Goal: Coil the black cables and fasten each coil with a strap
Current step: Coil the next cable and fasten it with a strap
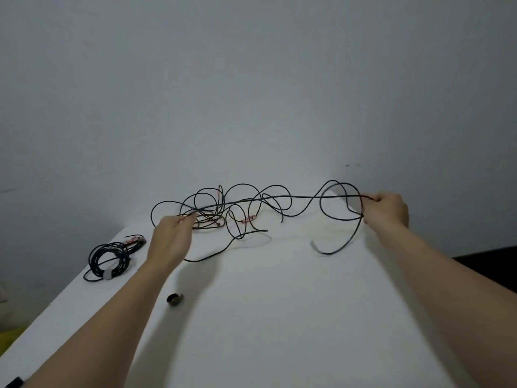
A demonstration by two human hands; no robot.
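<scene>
On the far half of the white table (pixel 279 317), the loose black cable (pixel 279 196) lay as a wide tangle of overlapping loops. One strand was raised and drawn nearly straight between the two hands.

Risks, as judged:
- Further pull on that strand could cinch the crossing loops at mid-tangle into a knot, because several passed over one another there.
- A reddish-brown wire (pixel 207 222) sat under the tangle's left part. It could be dragged along and wound into the coil.
- The loops gathered at the right were few and unequal, so a slack grip could let them spring apart.

Left hand (pixel 170 242): fingertips pinched the strand at the tangle's left edge. Right hand (pixel 387 210): fingers curled round the gathered loops at the table's far right corner, with a free end trailing down onto the table.

Cable appearance: thin, black and springy-looking, holding open curves rather than lying flat. Small red tags (pixel 249 219) showed near the middle.

A finished coil (pixel 107 259) lay near the left edge, well apart from the tangle, bound by a white strap (pixel 107 275). A dark strap (pixel 174 299), curled on itself, lay near the left forearm, unused.
</scene>
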